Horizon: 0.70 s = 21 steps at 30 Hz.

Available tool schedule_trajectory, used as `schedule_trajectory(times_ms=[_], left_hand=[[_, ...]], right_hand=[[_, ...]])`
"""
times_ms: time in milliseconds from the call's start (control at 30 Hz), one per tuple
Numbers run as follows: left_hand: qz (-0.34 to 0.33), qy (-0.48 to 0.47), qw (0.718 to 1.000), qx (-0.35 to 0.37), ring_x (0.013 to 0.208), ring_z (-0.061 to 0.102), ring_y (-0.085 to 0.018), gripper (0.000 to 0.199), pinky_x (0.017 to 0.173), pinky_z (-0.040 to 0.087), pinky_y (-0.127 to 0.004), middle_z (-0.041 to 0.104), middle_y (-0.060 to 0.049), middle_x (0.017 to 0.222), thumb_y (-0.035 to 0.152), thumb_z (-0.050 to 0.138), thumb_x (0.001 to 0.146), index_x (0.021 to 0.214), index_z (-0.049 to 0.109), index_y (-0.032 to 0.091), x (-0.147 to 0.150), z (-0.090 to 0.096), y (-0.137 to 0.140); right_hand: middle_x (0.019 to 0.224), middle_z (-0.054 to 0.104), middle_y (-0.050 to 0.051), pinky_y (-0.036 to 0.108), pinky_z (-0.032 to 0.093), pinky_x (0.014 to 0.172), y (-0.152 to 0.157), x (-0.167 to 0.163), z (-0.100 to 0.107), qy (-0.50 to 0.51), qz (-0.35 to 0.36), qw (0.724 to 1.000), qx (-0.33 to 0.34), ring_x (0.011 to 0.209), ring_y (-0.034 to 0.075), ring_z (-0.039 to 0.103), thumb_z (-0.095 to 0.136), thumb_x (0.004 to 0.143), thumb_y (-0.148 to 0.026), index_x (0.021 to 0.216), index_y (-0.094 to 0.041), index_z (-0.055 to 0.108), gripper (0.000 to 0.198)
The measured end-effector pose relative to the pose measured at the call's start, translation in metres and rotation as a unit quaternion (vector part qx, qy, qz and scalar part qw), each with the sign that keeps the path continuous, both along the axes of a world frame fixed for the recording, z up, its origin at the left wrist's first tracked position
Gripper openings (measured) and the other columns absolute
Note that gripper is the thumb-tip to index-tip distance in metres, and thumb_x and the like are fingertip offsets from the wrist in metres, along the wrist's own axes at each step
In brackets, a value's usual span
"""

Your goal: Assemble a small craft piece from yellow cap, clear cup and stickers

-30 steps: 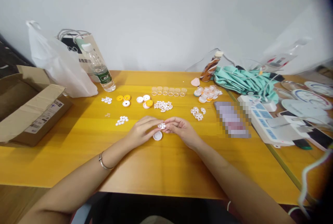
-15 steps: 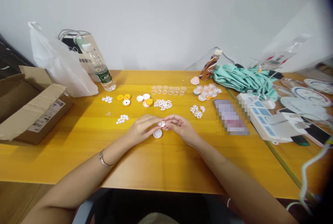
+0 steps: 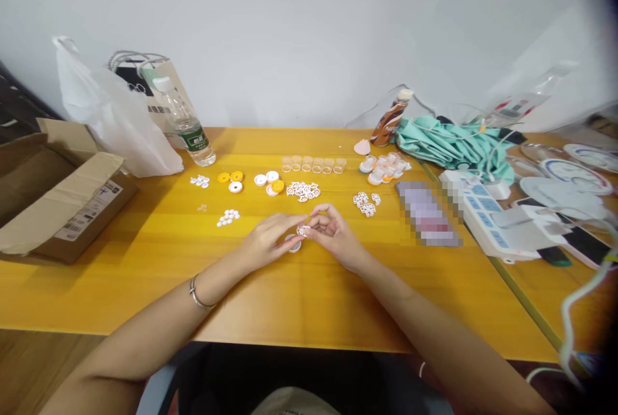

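Note:
Between my two hands is a small white perforated plastic piece [image 3: 303, 230]. My right hand [image 3: 333, 235] pinches it between thumb and fingers. On its other side, the fingertips of my left hand [image 3: 266, 240] close on the piece too. Just below the left fingers a round white cap [image 3: 295, 246] lies on the table, partly covered by them. Beyond my hands is a pile of similar white perforated pieces [image 3: 303, 192], and another group of cut-out white pieces [image 3: 367, 204] lies to the right.
Behind stand a row of clear small cups [image 3: 313, 165], white and yellow caps [image 3: 272, 183], and a cluster of capped cups [image 3: 385, 168]. White discs [image 3: 228, 217] lie left. A cardboard box [image 3: 67, 196] and water bottle [image 3: 196, 138] flank the left; a phone [image 3: 427, 214] and power strip [image 3: 487, 219] the right.
My right fingers have shifted their pinch on the white perforated piece, the index finger now raised higher. My left fingers now cover more of the round white cap.

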State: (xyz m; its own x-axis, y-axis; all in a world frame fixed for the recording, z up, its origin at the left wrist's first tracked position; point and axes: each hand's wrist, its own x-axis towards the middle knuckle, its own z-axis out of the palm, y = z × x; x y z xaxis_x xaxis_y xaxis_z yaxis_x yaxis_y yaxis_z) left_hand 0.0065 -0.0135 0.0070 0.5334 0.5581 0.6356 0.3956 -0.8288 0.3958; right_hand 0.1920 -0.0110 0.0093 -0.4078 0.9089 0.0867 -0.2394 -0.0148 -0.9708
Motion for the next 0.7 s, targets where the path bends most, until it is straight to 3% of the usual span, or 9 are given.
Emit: schedule_trajectory(times_ms=[367,533,700], left_hand=[[-0.026,-0.019,0.999,0.009,0.090,0.061,-0.016,0.028,0.079,0.051,-0.031,0.066,-0.009,0.100,0.013,0.056,0.082,0.109,0.059,0.017,-0.005,-0.004,0.005],[0.007,-0.096,0.987,-0.128,0.083,0.064,-0.014,0.018,0.077,0.052,-0.028,0.069,-0.007,0.092,0.018,0.058,0.081,0.098,0.064,0.016,-0.001,-0.002,0.007],[0.001,-0.160,0.937,-0.311,0.074,0.065,-0.014,0.023,0.072,0.053,-0.027,0.069,-0.008,0.084,0.025,0.059,0.081,0.099,0.061,0.012,0.003,-0.006,0.011]], right_hand=[[0.067,0.060,-0.003,0.025,0.045,0.065,0.002,0.001,0.001,-0.019,-0.005,0.999,-0.026,0.060,0.009,0.055,0.069,0.069,-0.033,0.075,-0.020,0.058,0.018],[0.079,0.065,0.000,0.026,0.047,0.073,0.005,0.001,-0.003,-0.040,-0.006,0.999,-0.011,0.072,0.011,0.060,0.070,0.069,-0.030,0.083,-0.020,0.062,0.020],[0.081,0.066,0.000,0.027,0.048,0.078,0.006,-0.001,-0.008,-0.055,-0.056,0.997,0.026,0.078,0.012,0.061,0.071,0.068,-0.028,0.082,-0.021,0.063,0.018]])
